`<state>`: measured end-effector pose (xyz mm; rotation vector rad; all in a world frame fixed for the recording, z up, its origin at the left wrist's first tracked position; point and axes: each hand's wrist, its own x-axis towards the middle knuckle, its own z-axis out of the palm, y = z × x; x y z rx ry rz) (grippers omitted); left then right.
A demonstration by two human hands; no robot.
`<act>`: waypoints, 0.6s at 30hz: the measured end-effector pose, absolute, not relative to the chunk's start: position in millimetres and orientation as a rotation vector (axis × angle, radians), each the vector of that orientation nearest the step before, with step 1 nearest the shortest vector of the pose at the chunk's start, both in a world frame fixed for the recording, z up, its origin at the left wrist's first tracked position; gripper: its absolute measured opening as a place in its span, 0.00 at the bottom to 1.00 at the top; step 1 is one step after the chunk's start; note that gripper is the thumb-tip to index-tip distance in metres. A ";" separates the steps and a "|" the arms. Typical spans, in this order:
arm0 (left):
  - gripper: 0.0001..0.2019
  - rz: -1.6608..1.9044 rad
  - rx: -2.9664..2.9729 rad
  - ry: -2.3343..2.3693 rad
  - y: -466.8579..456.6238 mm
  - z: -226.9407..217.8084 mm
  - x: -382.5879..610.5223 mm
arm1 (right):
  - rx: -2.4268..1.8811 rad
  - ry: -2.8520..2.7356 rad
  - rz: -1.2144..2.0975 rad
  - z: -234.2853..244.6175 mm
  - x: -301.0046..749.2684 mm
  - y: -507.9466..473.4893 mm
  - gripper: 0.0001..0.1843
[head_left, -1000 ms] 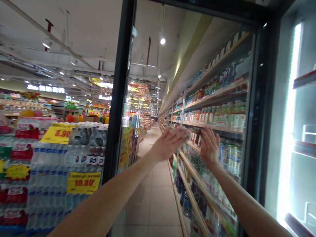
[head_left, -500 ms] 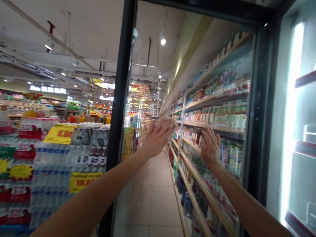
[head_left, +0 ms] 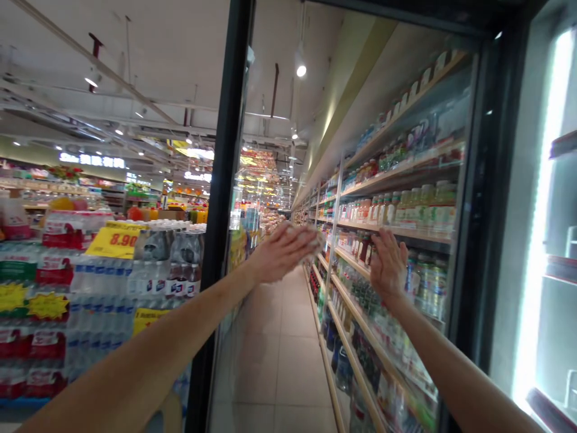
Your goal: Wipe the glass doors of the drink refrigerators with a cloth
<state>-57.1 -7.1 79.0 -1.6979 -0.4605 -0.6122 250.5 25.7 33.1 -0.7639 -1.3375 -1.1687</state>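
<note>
A black-framed glass door (head_left: pixel 227 120) stands open in front of me, its pane see-through. Pressed to the glass around mid-height is a pale, crumpled cloth (head_left: pixel 318 242) under my left hand (head_left: pixel 283 254). The fingers lie over the cloth and cover most of it. To the right, my right hand (head_left: pixel 388 266) rests against the same pane, fingers up and apart, with nothing in it. Both arms reach forward from the bottom of the view.
On the right is a lit cooler interior (head_left: pixel 538 228) with shelf edges. Through the glass, bottle shelves (head_left: pixel 396 231) line a tiled aisle (head_left: pixel 282 355). Stacked bottle packs (head_left: pixel 97 300) with yellow price signs (head_left: pixel 115 239) stand left of the door.
My left hand has slid slightly left and down with the cloth, and its wrist has turned flatter. The right hand stays on the pane. The view has shifted a little.
</note>
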 end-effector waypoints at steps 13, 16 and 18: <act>0.22 -1.116 -1.421 -0.883 -6.3 114.2 -49.8 | -0.774 -1.326 -1.158 32.9 248.6 23.7 0.21; 0.22 -0.850 -1.577 -0.626 -5.1 111.2 -45.3 | -0.782 -1.319 -1.165 32.8 248.3 24.0 0.22; 0.22 -0.591 -1.707 -0.431 -4.8 108.9 -42.7 | -0.777 -1.318 -1.170 32.6 248.5 24.7 0.22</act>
